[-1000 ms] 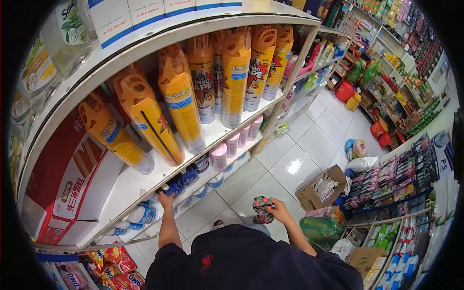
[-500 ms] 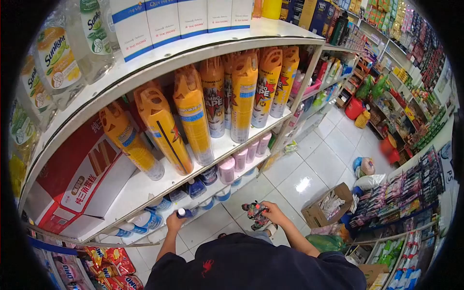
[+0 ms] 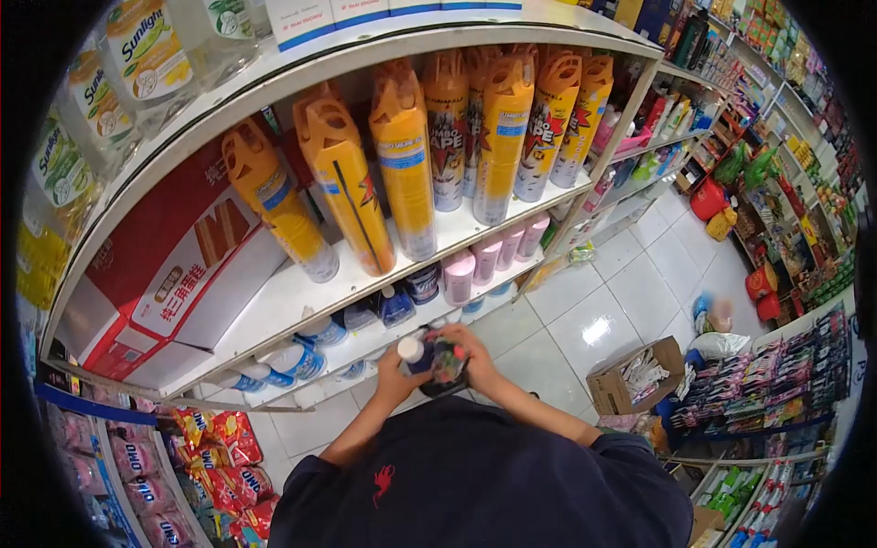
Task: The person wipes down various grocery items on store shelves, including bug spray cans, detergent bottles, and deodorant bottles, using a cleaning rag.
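Note:
My left hand (image 3: pixel 391 376) is closed around a dark blue bottle with a white cap (image 3: pixel 410 350). In my right hand (image 3: pixel 471 351) is a dark flower-patterned cloth (image 3: pixel 449 362), bunched up against the bottle. Both hands are close together in front of my chest, beside the lower shelf. Right behind them stand dark blue bottles (image 3: pixel 397 305) and pink containers (image 3: pixel 459 277) on that shelf. Where the cloth and fingers overlap, the bottle's lower part is hidden.
Tall yellow-orange spray cans (image 3: pixel 403 173) line the upper shelf (image 3: pixel 365 290), next to a red carton (image 3: pixel 164 274). Sunlight bottles (image 3: pixel 151 50) stand on top. An open cardboard box (image 3: pixel 637 376) sits on the tiled floor to the right. Red detergent bags (image 3: pixel 219 457) lie at lower left.
My hands, apart before, have come together. The cloth in my right hand now meets the bottle in my left. The view has shifted, so the shelves appear higher and farther right.

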Tool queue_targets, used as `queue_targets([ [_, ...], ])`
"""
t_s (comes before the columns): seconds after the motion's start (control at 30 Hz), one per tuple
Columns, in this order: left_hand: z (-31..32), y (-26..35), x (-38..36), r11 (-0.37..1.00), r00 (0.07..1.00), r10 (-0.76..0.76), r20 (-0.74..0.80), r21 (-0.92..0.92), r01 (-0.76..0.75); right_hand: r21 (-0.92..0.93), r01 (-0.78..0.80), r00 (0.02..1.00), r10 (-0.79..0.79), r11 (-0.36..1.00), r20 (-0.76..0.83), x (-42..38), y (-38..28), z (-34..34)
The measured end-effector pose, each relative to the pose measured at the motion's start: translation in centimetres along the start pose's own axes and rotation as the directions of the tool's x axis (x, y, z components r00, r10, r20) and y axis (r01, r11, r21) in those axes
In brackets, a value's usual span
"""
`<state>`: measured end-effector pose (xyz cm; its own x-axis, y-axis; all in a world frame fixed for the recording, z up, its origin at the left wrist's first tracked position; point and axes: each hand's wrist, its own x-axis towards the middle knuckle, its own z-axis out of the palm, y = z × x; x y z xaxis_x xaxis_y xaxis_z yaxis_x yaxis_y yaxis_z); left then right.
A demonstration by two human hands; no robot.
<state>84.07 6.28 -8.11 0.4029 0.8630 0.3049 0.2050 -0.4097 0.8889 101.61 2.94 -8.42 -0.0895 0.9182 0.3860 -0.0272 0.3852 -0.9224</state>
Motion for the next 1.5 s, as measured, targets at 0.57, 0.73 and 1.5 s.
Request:
queue_targets([
  [0.57,1.9,10.8,7.6,0.646,0.988,-0.15,-0.024,-0.759,0.08,-0.664,0.267,0.839,-0.507,0.699,-0.196,4.3,-11.4,-0.3],
  [0.73,0.2,12.1,8.3,0.647,0.997,-0.013,-0.071,-0.761,-0.046,-0.642,0.179,0.916,-0.364,0.746,-0.168,3.2,-12.1,-1.2],
  [1.5,-1.6,13.1,6.6,0.779,0.991,0.111,-0.071,-0.613,-0.131,-0.75,0.338,0.868,-0.496,0.569,0.014,2.2,-14.7,-1.0],
])
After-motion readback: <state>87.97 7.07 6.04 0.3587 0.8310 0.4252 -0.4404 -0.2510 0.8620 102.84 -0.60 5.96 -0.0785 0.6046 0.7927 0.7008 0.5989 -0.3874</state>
